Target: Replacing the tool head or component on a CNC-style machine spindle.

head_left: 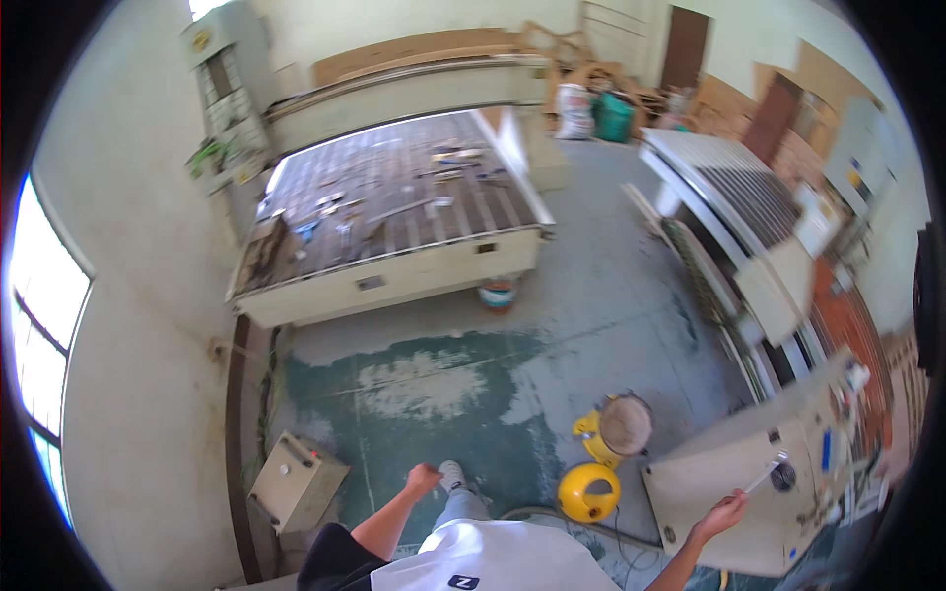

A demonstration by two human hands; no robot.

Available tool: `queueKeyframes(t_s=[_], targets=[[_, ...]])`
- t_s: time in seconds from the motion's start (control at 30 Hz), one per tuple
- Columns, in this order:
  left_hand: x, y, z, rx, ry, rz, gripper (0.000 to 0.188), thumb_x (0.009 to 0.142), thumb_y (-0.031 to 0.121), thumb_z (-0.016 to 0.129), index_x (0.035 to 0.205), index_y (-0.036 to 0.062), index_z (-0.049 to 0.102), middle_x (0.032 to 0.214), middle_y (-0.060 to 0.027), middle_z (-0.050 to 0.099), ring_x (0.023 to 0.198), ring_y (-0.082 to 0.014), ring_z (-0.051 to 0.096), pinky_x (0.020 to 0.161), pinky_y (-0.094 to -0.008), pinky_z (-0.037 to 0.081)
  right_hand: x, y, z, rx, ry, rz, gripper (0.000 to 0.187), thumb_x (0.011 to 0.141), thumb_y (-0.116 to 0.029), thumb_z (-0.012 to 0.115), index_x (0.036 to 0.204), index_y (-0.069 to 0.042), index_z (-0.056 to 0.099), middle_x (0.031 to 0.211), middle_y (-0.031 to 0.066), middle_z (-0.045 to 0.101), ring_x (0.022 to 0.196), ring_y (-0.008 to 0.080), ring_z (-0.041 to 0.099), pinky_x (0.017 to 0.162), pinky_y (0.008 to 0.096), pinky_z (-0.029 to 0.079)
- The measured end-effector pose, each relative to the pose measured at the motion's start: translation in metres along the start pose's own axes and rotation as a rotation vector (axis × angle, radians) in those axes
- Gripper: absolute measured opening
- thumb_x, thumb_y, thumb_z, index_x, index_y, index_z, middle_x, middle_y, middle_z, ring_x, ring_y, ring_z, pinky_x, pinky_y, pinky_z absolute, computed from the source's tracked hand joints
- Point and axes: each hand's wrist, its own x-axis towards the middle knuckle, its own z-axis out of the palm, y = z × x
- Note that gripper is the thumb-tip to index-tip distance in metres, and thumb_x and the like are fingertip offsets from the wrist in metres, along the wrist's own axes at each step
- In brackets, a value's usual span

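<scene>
My right hand [722,515] is closed round the end of a slim, pale paintbrush [765,473], its wider tip pointing up and away from me. The brush is over the beige top of a big cabinet [719,473] on the right; whether it touches the surface I cannot tell. My left hand [424,480] hangs in front of me, fingers curled in, with nothing visible in them. Below that hand shows one grey shoe [451,475] on the green and grey floor.
A yellow round-bodied machine [589,492] and a yellow bucket-like one [625,426] stand right of my legs, with a cable on the floor. At left is a beige box [298,483]. A large slatted machine bed [394,197] holding scattered scraps lies ahead; another slatted table [729,187] is at right.
</scene>
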Motion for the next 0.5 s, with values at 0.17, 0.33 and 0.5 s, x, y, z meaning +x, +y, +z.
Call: queueKeyframes(t_s=[0.17, 0.33, 0.5], targets=[[0.059, -0.054, -0.067, 0.006, 0.023, 0.174, 0.037, 0.075, 0.031, 0.063, 0.099, 0.0034, 0.067, 0.089, -0.0187, 0.068, 0.09, -0.0349, 0.065, 0.081, -0.0413, 0.052, -0.203, -0.04, 0.195, -0.133, -0.85, 0.194, 0.013, 0.091, -0.013, 0.054, 0.083, -0.002, 0.056, 0.063, 0.0021, 0.051, 0.052, 0.0091, 0.046, 0.045, 0.0256, 0.038], [0.071, -0.05, -0.174, -0.127, 0.064, 0.081, 0.038, 0.077, 0.028, 0.064, 0.102, 0.0, 0.064, 0.092, -0.0203, 0.067, 0.092, -0.0345, 0.065, 0.082, -0.0411, 0.051, -0.374, -0.15, 0.343, -0.085, -1.497, 0.31, 0.01, 0.089, -0.009, 0.057, 0.082, -0.001, 0.056, 0.057, 0.0027, 0.051, 0.045, 0.0104, 0.048, 0.04, 0.0258, 0.039], [0.093, -0.095, -0.25, -0.379, 0.212, 0.041, 0.034, 0.08, 0.021, 0.065, 0.105, -0.0025, 0.061, 0.095, -0.0204, 0.067, 0.091, -0.0317, 0.066, 0.08, -0.0379, 0.052, -0.51, -0.222, 0.474, -0.022, -1.933, 0.123, 0.012, 0.089, -0.009, 0.056, 0.083, 0.001, 0.057, 0.056, 0.0025, 0.052, 0.045, 0.0083, 0.047, 0.04, 0.0251, 0.035]])
